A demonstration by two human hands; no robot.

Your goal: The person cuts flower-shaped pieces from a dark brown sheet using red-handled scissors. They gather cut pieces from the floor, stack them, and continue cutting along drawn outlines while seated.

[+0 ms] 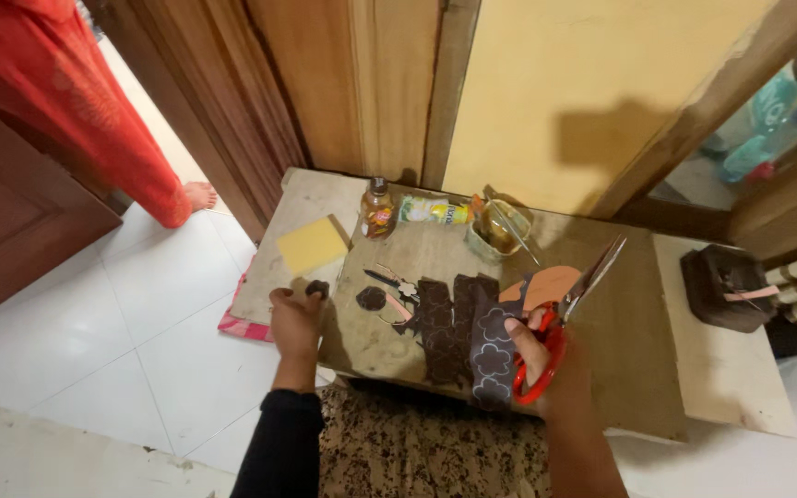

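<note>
My right hand point(535, 355) grips red-handled scissors point(572, 309) whose blades point up and to the right over a low wooden table point(634, 337). Under that hand lie dark patterned fabric strips point(458, 337) and an orange paper cut-out point(546, 284). My left hand point(294, 318) rests on the table's left part and pinches a small dark piece point(317, 289) at its fingertips. A dark round scrap point(371, 298) and small cut shapes point(400, 293) lie between the hands.
A yellow sponge block point(312, 244), a small glass bottle point(377, 209), a yellow-green tube point(434, 212) and a small cup with a stick point(497, 228) stand at the table's back. A dark box point(724, 286) sits at right. A person in red point(85, 111) stands at left.
</note>
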